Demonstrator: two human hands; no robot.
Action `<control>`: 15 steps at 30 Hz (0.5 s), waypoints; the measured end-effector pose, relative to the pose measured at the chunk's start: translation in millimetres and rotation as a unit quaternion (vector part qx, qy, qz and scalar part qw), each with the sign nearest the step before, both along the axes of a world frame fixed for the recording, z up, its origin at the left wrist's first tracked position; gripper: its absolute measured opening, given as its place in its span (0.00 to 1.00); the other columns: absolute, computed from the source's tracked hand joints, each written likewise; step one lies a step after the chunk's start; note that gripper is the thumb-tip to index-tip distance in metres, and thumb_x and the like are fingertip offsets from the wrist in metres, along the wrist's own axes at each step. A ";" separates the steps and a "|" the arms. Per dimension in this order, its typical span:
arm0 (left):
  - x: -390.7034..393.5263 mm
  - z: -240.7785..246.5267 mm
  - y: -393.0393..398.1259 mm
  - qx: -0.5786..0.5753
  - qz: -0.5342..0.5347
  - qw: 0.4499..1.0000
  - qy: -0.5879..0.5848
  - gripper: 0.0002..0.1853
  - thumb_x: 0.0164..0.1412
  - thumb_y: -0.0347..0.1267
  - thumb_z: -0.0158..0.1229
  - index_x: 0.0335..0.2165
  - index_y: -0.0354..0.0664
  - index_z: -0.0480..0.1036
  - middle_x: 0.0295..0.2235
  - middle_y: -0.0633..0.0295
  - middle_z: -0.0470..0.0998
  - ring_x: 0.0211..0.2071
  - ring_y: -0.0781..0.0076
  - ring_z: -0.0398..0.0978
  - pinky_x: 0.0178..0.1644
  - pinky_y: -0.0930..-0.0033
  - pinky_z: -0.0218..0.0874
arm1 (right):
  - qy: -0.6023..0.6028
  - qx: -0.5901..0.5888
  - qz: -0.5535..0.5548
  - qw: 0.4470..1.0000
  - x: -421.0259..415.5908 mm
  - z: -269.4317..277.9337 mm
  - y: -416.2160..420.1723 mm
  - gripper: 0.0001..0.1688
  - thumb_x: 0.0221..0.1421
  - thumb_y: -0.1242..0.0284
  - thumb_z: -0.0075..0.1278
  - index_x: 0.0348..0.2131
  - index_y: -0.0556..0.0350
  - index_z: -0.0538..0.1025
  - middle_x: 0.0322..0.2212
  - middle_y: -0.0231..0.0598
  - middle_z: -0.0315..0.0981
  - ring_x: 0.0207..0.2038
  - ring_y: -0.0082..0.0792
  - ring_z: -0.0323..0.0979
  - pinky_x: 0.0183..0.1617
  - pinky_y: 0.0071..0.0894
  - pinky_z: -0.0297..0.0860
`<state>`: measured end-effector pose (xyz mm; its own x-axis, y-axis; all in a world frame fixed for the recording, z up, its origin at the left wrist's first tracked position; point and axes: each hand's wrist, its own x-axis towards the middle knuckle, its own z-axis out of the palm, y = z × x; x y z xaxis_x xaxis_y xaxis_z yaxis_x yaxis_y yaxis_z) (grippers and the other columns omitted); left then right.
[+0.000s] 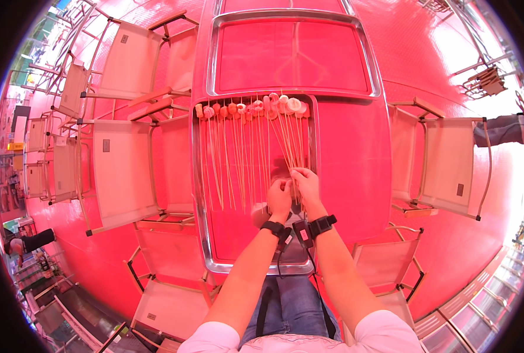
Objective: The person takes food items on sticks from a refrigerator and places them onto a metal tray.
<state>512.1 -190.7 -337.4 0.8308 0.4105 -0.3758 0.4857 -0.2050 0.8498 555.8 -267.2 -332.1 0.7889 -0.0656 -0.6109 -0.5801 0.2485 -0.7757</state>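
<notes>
A rectangular metal tray [226, 247] lies before me. Along its far edge rests a row of food pieces [232, 109] on long thin skewers [243, 167], their bare ends pointing towards me. My right hand [305, 178] pinches a fanned group of skewers [294, 145] near their lower part, at the tray's right side. Close beside it, my left hand [280, 194] has its fingers curled near the same skewers; whether it holds any is unclear. Round pale slices [294, 104] and other pieces top the fanned group. Both wrists wear black straps with small boxes.
Another metal tray [293, 57] lies beyond, its near edge beside the first. Folding chairs [123, 159] stand along the left side, and more [447, 163] on the right. Chairs also flank me at the near end. A person's leg [502, 131] shows at far right.
</notes>
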 end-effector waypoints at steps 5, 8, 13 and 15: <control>2.4 0.2 -2.5 0.087 -0.011 0.996 -0.011 0.10 0.49 0.32 0.51 0.23 0.33 0.69 0.18 0.55 0.71 0.20 0.63 0.69 0.25 0.67 0.58 | -0.004 0.028 -0.008 1.000 -2.3 6.4 -5.3 0.06 0.45 0.78 0.47 0.27 0.63 0.72 0.20 0.30 0.69 0.22 0.17 0.64 0.24 0.13 0.61; 4.6 0.8 -4.0 0.036 0.033 0.998 -0.045 0.10 0.47 0.32 0.52 0.22 0.34 0.68 0.18 0.55 0.70 0.20 0.62 0.69 0.25 0.67 0.58 | 0.006 0.037 -0.009 0.999 -2.2 10.6 -5.5 0.07 0.45 0.78 0.47 0.29 0.63 0.72 0.21 0.30 0.68 0.22 0.16 0.64 0.25 0.12 0.61; 14.2 1.9 -6.5 0.044 -0.002 0.999 -0.031 0.10 0.47 0.32 0.52 0.20 0.34 0.67 0.18 0.55 0.70 0.21 0.62 0.69 0.25 0.67 0.58 | 0.012 0.041 -0.026 0.999 -1.8 14.4 -6.0 0.08 0.46 0.78 0.47 0.31 0.62 0.70 0.20 0.29 0.67 0.21 0.15 0.62 0.22 0.11 0.59; 16.3 -0.7 -8.5 0.063 -0.012 0.998 -0.002 0.10 0.47 0.32 0.52 0.19 0.34 0.67 0.18 0.55 0.70 0.21 0.62 0.69 0.26 0.68 0.58 | 0.006 0.042 -0.036 0.998 -0.9 19.6 -4.0 0.08 0.46 0.77 0.47 0.31 0.59 0.70 0.17 0.25 0.64 0.16 0.11 0.58 0.18 0.08 0.55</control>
